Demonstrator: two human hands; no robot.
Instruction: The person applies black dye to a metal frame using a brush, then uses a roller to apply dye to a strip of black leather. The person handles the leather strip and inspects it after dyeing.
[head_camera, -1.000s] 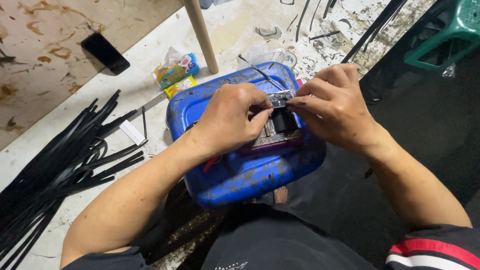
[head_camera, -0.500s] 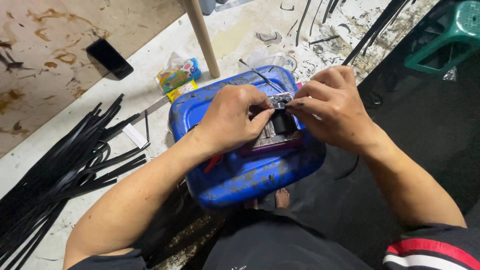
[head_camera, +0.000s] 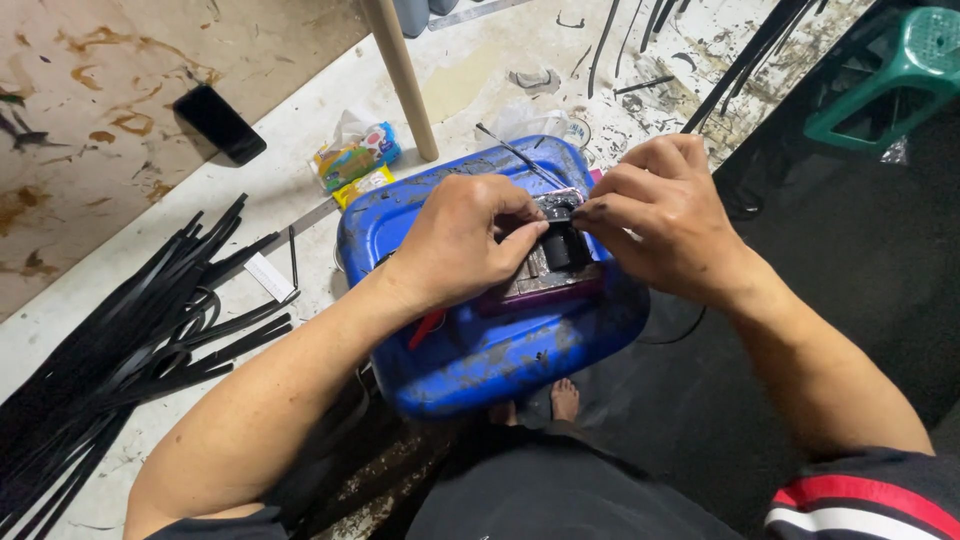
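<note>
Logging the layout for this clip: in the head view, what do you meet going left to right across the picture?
Pile of black strips → black phone → colourful packet → left hand → small black part pinched by both hands → right hand → green stool.

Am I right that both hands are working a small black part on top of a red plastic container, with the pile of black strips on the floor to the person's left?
Not quite. In the head view the container is blue, not red. The rest holds: left hand and right hand pinch a small black part on top of it, and the black strips lie to the person's left.
</note>
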